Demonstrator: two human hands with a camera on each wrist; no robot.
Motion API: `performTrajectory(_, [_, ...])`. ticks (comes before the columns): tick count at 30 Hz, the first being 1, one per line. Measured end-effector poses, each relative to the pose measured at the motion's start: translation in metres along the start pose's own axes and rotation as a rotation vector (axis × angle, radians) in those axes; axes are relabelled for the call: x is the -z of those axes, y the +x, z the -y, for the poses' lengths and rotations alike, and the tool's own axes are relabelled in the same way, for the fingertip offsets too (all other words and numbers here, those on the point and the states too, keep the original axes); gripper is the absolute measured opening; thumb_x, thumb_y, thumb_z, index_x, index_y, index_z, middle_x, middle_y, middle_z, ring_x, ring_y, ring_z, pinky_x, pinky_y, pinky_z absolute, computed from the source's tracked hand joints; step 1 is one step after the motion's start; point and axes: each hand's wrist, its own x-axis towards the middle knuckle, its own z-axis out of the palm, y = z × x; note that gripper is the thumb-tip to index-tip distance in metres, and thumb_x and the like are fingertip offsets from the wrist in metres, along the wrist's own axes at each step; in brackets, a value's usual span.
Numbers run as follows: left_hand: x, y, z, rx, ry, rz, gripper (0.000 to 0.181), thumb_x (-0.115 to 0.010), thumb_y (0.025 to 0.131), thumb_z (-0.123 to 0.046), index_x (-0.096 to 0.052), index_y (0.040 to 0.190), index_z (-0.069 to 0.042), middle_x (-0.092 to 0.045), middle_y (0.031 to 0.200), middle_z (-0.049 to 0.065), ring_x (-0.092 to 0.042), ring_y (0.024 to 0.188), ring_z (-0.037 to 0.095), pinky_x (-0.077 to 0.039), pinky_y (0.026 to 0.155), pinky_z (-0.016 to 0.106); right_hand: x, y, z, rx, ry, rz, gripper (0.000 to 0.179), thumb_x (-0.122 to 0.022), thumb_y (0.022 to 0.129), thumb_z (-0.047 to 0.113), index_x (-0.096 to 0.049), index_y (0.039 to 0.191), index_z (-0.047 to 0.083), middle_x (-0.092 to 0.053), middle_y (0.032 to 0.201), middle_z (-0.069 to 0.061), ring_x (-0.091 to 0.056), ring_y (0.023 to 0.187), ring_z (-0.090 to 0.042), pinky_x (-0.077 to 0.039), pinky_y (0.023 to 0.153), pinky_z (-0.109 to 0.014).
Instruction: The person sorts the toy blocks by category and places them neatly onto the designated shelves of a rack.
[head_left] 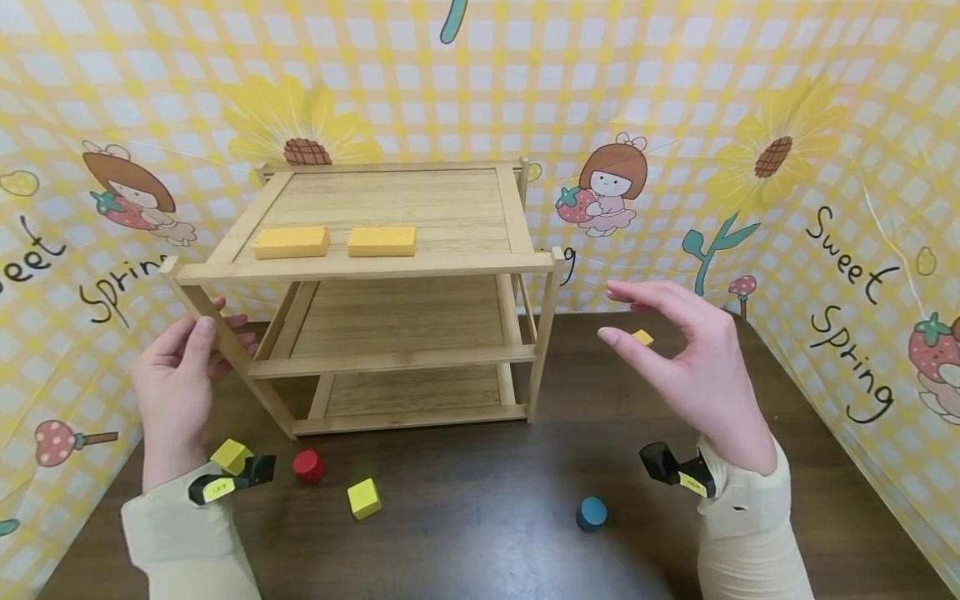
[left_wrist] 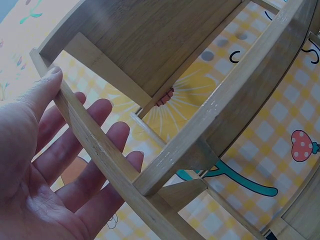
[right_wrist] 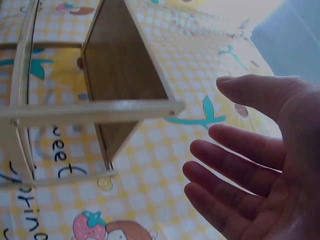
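While your left hand [head_left: 174, 375] loosely straddles one post [head_left: 273, 408] and your empty right hand [head_left: 699, 367] gapes, the wooden rack [head_left: 405, 312] toward the tabletop's [head_left: 480, 533] back edge looks light, stiff, best gripped by its posts.

The rack [head_left: 401, 198] is pale wood; its panels show a fine grain, and its smooth rails [left_wrist: 219, 102] carry small glossy highlights. The table [head_left: 480, 500] has a dark, smooth, wood-look top with a semi-gloss sheen. The orange blocks [head_left: 382, 242], 2 yellow cubes [head_left: 364, 498], 1 red cylinder [head_left: 308, 467] and 1 blue cylinder [head_left: 592, 513] have a smooth, matt coloured finish; base material cannot be determined. The backdrop [head_left: 450, 108] appears to be printed cloth, lightly creased. The 2 sleeves [head_left: 183, 537] are soft, matt cloth.
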Motion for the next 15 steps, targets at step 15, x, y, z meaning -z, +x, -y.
performTrajectory(15, [-0.001,0.0,0.0,0.014,-0.025,-0.003,0.038,-0.066,0.099,-0.012,-0.062,0.125,0.016,-0.074,0.098,0.019,-0.074,0.074,0.024,-0.061,0.071,0.031,0.017,0.0,-0.029,-0.18,-0.104,0.006,0.043,-0.085,0.086,0.013,-0.074,0.126,0.022,-0.07,0.119,0.009,-0.065,0.102,-0.006,-0.05,0.092,-0.021])
